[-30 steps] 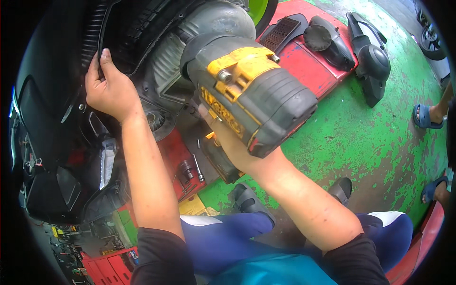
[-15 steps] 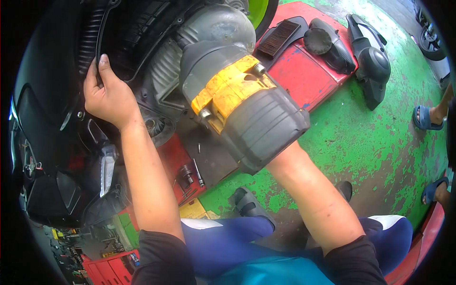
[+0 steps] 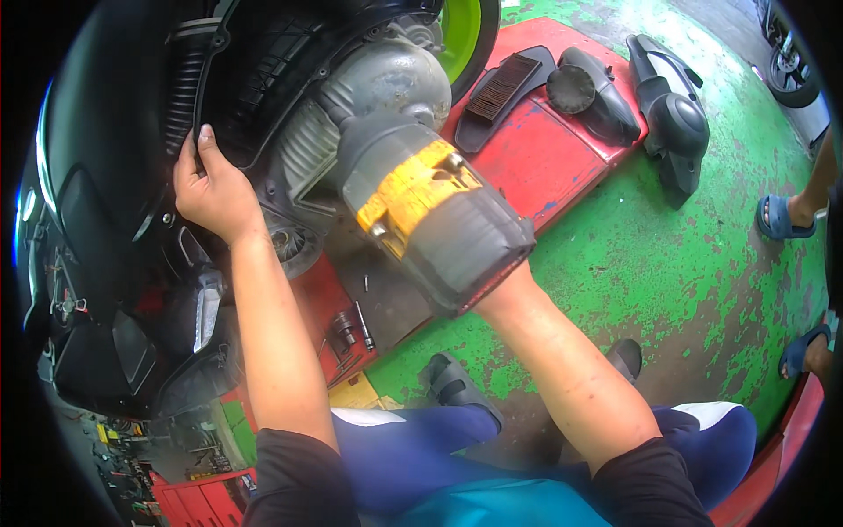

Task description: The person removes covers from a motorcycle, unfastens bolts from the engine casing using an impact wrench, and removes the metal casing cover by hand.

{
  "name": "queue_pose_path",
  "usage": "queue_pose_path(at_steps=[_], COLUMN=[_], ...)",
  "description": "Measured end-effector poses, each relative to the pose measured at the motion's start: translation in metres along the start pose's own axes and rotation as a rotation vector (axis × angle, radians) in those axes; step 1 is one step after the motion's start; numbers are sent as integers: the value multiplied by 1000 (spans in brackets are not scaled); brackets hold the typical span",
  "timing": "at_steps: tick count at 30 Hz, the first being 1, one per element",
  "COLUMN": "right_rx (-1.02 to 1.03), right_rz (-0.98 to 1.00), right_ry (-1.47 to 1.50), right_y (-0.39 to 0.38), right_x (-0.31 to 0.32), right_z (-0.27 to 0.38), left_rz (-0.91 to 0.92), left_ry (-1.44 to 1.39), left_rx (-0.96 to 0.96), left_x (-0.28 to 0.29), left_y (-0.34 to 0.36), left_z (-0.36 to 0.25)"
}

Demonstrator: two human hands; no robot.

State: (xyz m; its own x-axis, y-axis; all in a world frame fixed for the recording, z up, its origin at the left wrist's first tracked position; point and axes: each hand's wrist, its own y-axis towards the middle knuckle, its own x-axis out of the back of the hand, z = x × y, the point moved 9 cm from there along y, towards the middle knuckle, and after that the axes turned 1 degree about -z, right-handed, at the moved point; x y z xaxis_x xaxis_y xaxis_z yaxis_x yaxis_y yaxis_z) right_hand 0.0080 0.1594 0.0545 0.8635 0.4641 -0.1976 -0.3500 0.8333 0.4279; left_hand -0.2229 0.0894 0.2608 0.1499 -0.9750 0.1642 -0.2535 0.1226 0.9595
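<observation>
My right hand (image 3: pixel 509 292) grips a yellow and black cordless impact wrench (image 3: pixel 421 198); the tool's body hides the fingers. Its nose points up and left at the grey metal engine casing (image 3: pixel 386 83) of a scooter, and the tip's contact is hard to make out. The fingers of my left hand (image 3: pixel 215 189) pinch the lower edge of a black plastic housing (image 3: pixel 250 75), thumb on top. Beside that hand runs a black ribbed hose (image 3: pixel 180 92).
A red lift platform (image 3: pixel 544 158) carries an air filter (image 3: pixel 502 90) and a black plastic duct (image 3: pixel 597 101). Another black cover (image 3: pixel 672 119) lies on the green floor. Sockets (image 3: pixel 345 327) and an extension bar (image 3: pixel 363 325) lie below the engine. Another person's sandalled foot (image 3: pixel 777 217) is at right.
The impact wrench and my right hand have shifted slightly left in view. My left hand still holds the housing edge, and the whole scene sits a little lower at upper left.
</observation>
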Motion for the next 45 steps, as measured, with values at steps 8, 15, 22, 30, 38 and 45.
queue_pose_path(at_steps=[8,15,22,30,38,45], right_rx=[-243,-59,318,291,14,472], right_rz=[-54,-138,-171,-203,-189,-90], right_ry=[445,-147,-619,-493,-31,-695], right_y=[-13,-8,19,35,44,43], right_x=[12,47,59,59,66,55], right_z=[-34,-51,10,4,-9,28], left_rz=[2,-7,12,41,43,35], left_ry=[40,34,10,89,41,46], left_rx=[-41,-44,-21,0,39,8], left_x=[1,1,4,11,14,13], left_y=[-3,-3,-3,-4,-2,-3], left_z=[1,-3,5,3,5,5])
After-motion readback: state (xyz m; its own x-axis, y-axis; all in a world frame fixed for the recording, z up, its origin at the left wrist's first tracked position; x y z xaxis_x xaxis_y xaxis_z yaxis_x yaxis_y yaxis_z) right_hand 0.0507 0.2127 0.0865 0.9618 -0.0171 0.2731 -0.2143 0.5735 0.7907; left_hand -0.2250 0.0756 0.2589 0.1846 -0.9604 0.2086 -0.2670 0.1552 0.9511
